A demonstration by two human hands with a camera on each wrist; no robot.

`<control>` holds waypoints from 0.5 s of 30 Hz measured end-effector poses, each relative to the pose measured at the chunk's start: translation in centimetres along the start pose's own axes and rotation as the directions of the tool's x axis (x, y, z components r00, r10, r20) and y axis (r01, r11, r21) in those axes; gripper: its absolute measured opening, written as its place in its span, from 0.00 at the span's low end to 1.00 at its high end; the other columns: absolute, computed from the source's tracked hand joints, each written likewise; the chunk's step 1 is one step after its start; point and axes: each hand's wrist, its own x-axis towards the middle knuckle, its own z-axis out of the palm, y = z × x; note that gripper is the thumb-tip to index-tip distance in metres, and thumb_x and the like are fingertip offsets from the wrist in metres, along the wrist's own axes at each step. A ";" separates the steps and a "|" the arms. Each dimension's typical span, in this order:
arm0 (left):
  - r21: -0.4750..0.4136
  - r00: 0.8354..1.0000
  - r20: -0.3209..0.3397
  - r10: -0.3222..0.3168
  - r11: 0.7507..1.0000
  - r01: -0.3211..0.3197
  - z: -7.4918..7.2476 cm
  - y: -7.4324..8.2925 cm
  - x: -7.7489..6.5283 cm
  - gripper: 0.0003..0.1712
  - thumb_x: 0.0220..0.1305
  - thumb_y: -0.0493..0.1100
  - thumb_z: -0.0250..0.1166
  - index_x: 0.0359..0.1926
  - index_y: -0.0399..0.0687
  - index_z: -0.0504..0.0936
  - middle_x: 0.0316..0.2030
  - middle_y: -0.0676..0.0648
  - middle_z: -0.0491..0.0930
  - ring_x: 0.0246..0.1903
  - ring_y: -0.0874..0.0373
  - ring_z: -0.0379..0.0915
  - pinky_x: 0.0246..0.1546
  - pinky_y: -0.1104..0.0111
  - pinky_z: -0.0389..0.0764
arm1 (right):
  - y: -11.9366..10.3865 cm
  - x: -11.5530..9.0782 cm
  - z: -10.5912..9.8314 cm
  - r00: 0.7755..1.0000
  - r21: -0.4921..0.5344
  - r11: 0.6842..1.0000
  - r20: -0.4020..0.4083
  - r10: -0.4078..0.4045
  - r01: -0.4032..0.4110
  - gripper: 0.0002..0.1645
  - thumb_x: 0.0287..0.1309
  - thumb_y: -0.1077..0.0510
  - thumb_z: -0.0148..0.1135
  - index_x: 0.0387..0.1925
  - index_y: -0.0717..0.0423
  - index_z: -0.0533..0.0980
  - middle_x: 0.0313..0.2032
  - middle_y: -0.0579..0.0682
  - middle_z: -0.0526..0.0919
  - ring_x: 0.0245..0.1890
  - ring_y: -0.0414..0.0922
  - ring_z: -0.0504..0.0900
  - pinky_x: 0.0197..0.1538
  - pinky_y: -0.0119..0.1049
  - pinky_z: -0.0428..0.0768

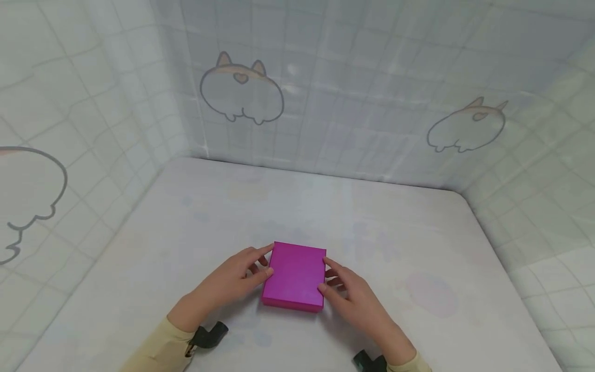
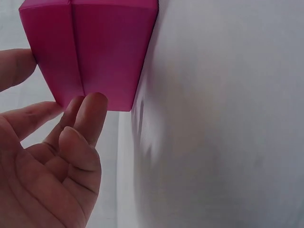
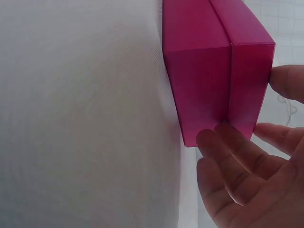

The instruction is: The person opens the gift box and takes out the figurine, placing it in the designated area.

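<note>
A magenta box (image 1: 296,275) with a smooth, plain top lies flat on the white table. A seam between lid and base runs along its side (image 2: 109,52) in both wrist views. From the left, my left hand (image 1: 234,276) holds the box, thumb at the top edge and index finger at the far corner. My right hand (image 1: 353,294) grips the opposite side in much the same way. Middle and ring fingertips (image 3: 209,140) meet the side wall near the seam, while the little finger is curled in below.
The pale table (image 1: 418,232) has faint coloured patches and rounded far corners. Around it hangs a white sheet with a grid pattern and cartoon animal drawings (image 1: 241,93). Each wrist carries a black device (image 1: 209,336) below a beige sleeve (image 1: 160,349).
</note>
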 end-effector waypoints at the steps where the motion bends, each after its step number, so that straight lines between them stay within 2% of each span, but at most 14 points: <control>1: -0.009 1.000 0.006 -0.007 1.000 0.007 0.0 0.0 0.0 0.38 0.70 0.63 0.58 0.75 0.57 0.63 0.45 0.61 0.75 0.42 0.67 0.74 0.40 0.70 0.78 | 0.0 0.0 0.0 1.000 0.014 1.000 0.007 0.018 -0.018 0.39 0.66 0.39 0.60 0.74 0.42 0.62 0.52 0.35 0.78 0.48 0.37 0.80 0.51 0.36 0.81; 8: -0.075 0.997 0.044 -0.063 0.995 0.066 0.2 0.0 0.1 0.38 0.69 0.64 0.58 0.75 0.60 0.62 0.39 0.62 0.78 0.38 0.67 0.75 0.40 0.69 0.79 | 0.0 -0.1 -0.1 0.997 0.026 0.997 0.033 0.067 -0.068 0.39 0.66 0.37 0.58 0.74 0.38 0.60 0.49 0.35 0.80 0.45 0.36 0.81 0.44 0.32 0.82; 12: -0.097 0.995 0.038 -0.092 0.991 0.095 0.4 -0.1 0.1 0.37 0.68 0.64 0.58 0.74 0.61 0.62 0.38 0.62 0.78 0.36 0.66 0.75 0.39 0.68 0.78 | 0.0 0.0 -0.1 0.997 0.028 0.997 0.019 0.072 -0.072 0.41 0.66 0.37 0.59 0.75 0.41 0.60 0.49 0.35 0.80 0.43 0.35 0.81 0.45 0.32 0.83; 15: -0.117 0.993 0.038 -0.114 0.986 0.117 0.4 0.0 0.1 0.38 0.68 0.64 0.59 0.74 0.58 0.62 0.36 0.62 0.78 0.34 0.65 0.75 0.38 0.69 0.77 | 0.0 0.0 0.0 0.998 0.026 0.998 0.006 0.063 -0.063 0.41 0.66 0.38 0.59 0.74 0.46 0.61 0.49 0.36 0.80 0.43 0.34 0.81 0.45 0.32 0.82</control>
